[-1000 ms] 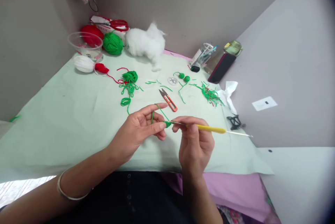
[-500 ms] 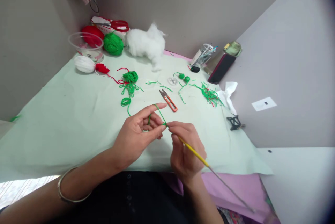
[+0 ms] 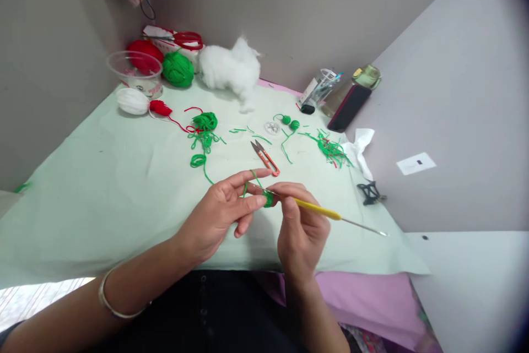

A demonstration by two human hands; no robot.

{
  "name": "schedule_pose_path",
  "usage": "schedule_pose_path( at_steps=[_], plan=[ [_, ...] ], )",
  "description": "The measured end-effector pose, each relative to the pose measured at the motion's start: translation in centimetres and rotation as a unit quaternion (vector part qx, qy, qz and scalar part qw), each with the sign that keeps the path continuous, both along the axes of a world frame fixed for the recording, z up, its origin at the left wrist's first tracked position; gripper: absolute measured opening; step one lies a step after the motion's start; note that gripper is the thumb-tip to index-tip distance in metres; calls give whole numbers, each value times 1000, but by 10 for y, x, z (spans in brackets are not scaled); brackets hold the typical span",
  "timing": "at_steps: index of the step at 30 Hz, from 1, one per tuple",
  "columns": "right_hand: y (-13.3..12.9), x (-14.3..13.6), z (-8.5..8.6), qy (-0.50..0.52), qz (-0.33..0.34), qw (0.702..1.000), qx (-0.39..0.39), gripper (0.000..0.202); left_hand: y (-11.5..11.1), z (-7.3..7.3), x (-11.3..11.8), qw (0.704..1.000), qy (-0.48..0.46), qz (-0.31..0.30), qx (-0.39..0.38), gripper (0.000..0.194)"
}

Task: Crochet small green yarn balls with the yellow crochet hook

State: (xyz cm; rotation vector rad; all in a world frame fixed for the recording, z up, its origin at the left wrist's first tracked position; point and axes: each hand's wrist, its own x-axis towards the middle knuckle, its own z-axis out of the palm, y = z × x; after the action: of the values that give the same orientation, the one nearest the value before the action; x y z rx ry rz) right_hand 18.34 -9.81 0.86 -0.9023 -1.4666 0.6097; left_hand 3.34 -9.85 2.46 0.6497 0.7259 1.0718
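My left hand [image 3: 225, 207] pinches a small green crochet piece [image 3: 268, 199] between thumb and fingers. Green yarn [image 3: 209, 175] runs from the table into this hand and over its raised index finger. In my right hand [image 3: 303, 226] is a crochet hook with a yellow handle [image 3: 320, 208], gripped like a pen; its bare metal end sticks out to the right. The working tip meets the green piece at my left fingertips. Just beyond my fingers lie orange thread snips [image 3: 266, 157], blades apart.
Loose green yarn [image 3: 205, 121], two small green balls [image 3: 294, 125] and yarn scraps [image 3: 333, 150] lie ahead. Behind are white stuffing [image 3: 231, 69], a green yarn ball [image 3: 178, 69], a clear tub [image 3: 136, 75] and red-handled scissors [image 3: 188, 39]. A dark phone [image 3: 350, 108] leans at right.
The hook has swung from a steep slant to nearly level, its outer end rising. Both hands have shifted slightly right, and more of the green piece now shows.
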Motion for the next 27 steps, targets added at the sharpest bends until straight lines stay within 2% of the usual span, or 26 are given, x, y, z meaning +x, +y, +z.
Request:
schedule_pose_path(
  at_steps=[3, 6, 7, 9, 12, 14, 18, 23, 27],
  plan=[
    [-3, -2, -7, -112, -68, 988, 85, 24, -1, -2, 4, 1000, 8, 18, -9, 46],
    [-4, 1, -10, -176, -102, 965, 167, 29, 2, -4, 2, 997, -41, -26, -53, 38],
    [-3, 2, -10, -158, -95, 971, 151, 28, 3, -3, 1, 996, -58, -36, -65, 35],
    [-1, 6, -7, -63, -64, 993, 72, 24, 6, -3, -2, 994, -74, -31, -73, 30],
    [3, 8, -2, 64, 8, 998, -27, 20, 7, -2, -3, 997, -51, -10, -53, 33],
    [3, 8, 0, 56, 33, 997, -44, 18, 6, -2, -2, 999, -20, -5, -29, 39],
    [4, 9, -2, 45, 23, 997, -64, 17, 2, -3, 1, 1000, 2, 3, -16, 47],
    [9, 11, -3, 121, 49, 985, -111, 19, 2, 2, -2, 1000, -6, -7, -16, 45],
    [8, 12, 0, 102, 54, 988, -104, 22, 3, 3, -4, 1000, 12, -4, -10, 44]
  ],
)
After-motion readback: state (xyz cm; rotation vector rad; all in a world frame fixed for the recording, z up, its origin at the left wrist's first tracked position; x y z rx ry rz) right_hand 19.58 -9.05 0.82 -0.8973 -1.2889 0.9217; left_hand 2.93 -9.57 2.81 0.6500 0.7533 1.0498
